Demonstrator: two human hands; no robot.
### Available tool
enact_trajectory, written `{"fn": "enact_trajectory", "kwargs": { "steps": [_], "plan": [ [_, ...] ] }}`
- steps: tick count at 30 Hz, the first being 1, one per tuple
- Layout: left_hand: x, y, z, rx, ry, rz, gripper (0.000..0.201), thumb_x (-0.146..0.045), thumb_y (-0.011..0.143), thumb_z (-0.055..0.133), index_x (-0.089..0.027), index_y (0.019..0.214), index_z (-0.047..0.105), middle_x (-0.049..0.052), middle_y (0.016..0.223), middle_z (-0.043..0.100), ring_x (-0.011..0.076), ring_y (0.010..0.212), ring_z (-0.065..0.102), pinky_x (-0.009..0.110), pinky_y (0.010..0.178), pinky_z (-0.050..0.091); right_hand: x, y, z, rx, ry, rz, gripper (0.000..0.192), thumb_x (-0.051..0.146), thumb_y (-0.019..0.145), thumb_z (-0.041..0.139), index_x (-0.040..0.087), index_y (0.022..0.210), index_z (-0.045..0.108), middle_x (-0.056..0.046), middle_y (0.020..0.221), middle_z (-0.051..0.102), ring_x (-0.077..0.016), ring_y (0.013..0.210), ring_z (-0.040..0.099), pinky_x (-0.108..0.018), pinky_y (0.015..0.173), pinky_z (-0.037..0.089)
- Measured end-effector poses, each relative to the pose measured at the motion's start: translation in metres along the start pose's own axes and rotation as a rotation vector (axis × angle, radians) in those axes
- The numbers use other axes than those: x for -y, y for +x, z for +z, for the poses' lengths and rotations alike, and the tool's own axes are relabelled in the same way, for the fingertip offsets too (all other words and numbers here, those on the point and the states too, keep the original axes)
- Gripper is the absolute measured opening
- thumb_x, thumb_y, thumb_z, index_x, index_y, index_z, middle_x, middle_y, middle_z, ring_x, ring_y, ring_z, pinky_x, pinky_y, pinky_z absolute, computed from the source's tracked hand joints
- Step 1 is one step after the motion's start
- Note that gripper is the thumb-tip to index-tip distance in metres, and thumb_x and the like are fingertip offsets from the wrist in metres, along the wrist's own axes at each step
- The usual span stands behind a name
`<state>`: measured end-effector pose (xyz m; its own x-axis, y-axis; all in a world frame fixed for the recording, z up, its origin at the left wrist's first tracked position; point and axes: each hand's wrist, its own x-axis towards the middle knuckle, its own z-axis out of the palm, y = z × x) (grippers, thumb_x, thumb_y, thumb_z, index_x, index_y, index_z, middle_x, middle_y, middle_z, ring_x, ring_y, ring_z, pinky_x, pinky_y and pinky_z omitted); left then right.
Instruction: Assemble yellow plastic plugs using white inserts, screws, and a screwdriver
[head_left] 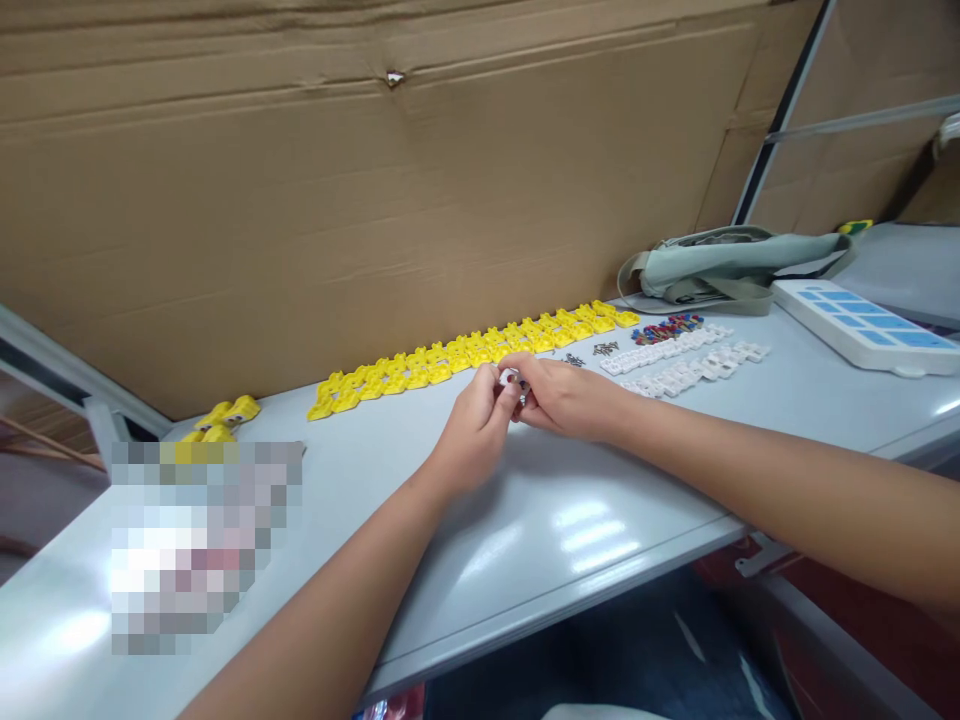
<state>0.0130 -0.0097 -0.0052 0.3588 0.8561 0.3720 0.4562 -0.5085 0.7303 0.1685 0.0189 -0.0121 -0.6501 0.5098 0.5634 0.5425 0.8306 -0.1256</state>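
I see the tabletop point(360, 450) below, rows of yellow parts point(475, 351) lying just beyond my left hand point(478, 418) and right hand point(568, 396). Both hands pinch a small white part point(509, 378) (mostly hidden from me) between their fingertips.

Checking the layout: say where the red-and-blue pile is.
Right of centre in the head view, the red-and-blue pile lies between the green bag and white parts.

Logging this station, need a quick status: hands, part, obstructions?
Left hand and right hand together, fingers on small white part; details too small to read. Yellow pieces lined up beyond, seemingly not in the way.
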Motion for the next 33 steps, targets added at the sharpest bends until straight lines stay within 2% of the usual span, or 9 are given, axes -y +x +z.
{"fn": "enact_trajectory", "kwargs": {
  "steps": [5,8,11,14,16,20,26,29,33],
  "plan": [
    [0.001,-0.001,-0.003,0.014,0.089,0.058,0.019,-0.033,0.09,0.033,-0.019,0.08,0.041,0.001,0.08,0.052,0.0141,0.071,0.046,0.027,0.064,0.037,-0.003,-0.001,-0.007,-0.016,0.047,-0.078,0.02,0.018,0.081,0.044,0.014,0.101,0.045,-0.009,0.083,0.061,-0.0167,0.073,0.056,-0.027,0.062,0.042],
    [0.002,-0.002,-0.007,0.046,0.046,0.072,0.02,-0.036,0.09,0.035,-0.019,0.082,0.043,0.002,0.081,0.053,0.0149,0.073,0.047,0.028,0.068,0.039,-0.006,-0.002,-0.012,-0.011,0.114,-0.106,0.025,0.021,0.082,0.045,0.015,0.106,0.046,-0.007,0.086,0.061,-0.0146,0.073,0.055,-0.026,0.064,0.042],
    [0.005,-0.001,-0.01,0.133,-0.185,0.022,0.02,-0.036,0.088,0.038,-0.019,0.089,0.048,0.003,0.085,0.054,0.0153,0.076,0.049,0.029,0.072,0.041,-0.008,-0.003,-0.015,0.005,0.224,-0.082,0.031,0.022,0.079,0.05,0.017,0.109,0.047,-0.003,0.083,0.06,-0.0115,0.069,0.054,-0.023,0.062,0.041],
    [0.009,0.002,-0.012,0.21,-0.503,-0.062,0.019,-0.03,0.085,0.041,-0.018,0.095,0.052,0.005,0.091,0.053,0.0149,0.073,0.05,0.03,0.069,0.044,-0.005,-0.002,-0.015,-0.068,0.321,-0.084,0.033,0.022,0.076,0.056,0.018,0.108,0.052,0.0,0.079,0.06,-0.0097,0.068,0.053,-0.022,0.063,0.041],
    [0.01,0.003,-0.013,0.238,-0.611,-0.1,0.019,-0.027,0.082,0.043,-0.018,0.094,0.054,0.006,0.093,0.052,0.0144,0.071,0.05,0.029,0.066,0.045,-0.003,-0.001,-0.016,-0.104,0.377,-0.087,0.029,0.022,0.075,0.059,0.017,0.104,0.055,0.001,0.076,0.06,-0.009,0.068,0.053,-0.021,0.063,0.041],
    [0.008,0.003,-0.016,0.212,-0.539,-0.054,0.014,-0.027,0.082,0.046,-0.018,0.088,0.056,0.004,0.092,0.052,0.0127,0.07,0.051,0.028,0.068,0.045,-0.001,-0.001,-0.017,-0.164,0.403,-0.084,0.019,0.023,0.074,0.063,0.015,0.091,0.059,-0.001,0.075,0.062,-0.0093,0.068,0.055,-0.022,0.063,0.043],
    [0.001,0.001,-0.021,0.13,-0.396,0.069,0.014,-0.028,0.081,0.056,-0.019,0.091,0.057,0.003,0.087,0.056,0.0119,0.072,0.055,0.026,0.069,0.047,-0.006,-0.001,-0.021,-0.338,0.279,-0.181,0.013,0.023,0.076,0.061,0.018,0.088,0.061,-0.004,0.086,0.064,-0.013,0.081,0.058,-0.028,0.073,0.047],
    [0.0,0.002,-0.022,0.119,-0.429,0.07,0.017,-0.026,0.076,0.063,-0.018,0.09,0.057,0.002,0.082,0.06,0.0123,0.073,0.057,0.025,0.068,0.048,-0.009,-0.002,-0.022,-0.322,0.24,-0.227,0.011,0.024,0.079,0.058,0.021,0.088,0.061,-0.004,0.095,0.063,-0.0139,0.088,0.058,-0.029,0.077,0.048],
    [0.001,0.004,-0.022,0.08,-0.48,0.022,0.02,-0.024,0.071,0.069,-0.017,0.088,0.061,0.002,0.076,0.064,0.0128,0.069,0.06,0.027,0.067,0.05,-0.012,-0.004,-0.022,-0.274,0.189,-0.261,0.016,0.024,0.081,0.055,0.022,0.095,0.062,-0.004,0.097,0.064,-0.0133,0.09,0.059,-0.029,0.08,0.049]
  ]
}}
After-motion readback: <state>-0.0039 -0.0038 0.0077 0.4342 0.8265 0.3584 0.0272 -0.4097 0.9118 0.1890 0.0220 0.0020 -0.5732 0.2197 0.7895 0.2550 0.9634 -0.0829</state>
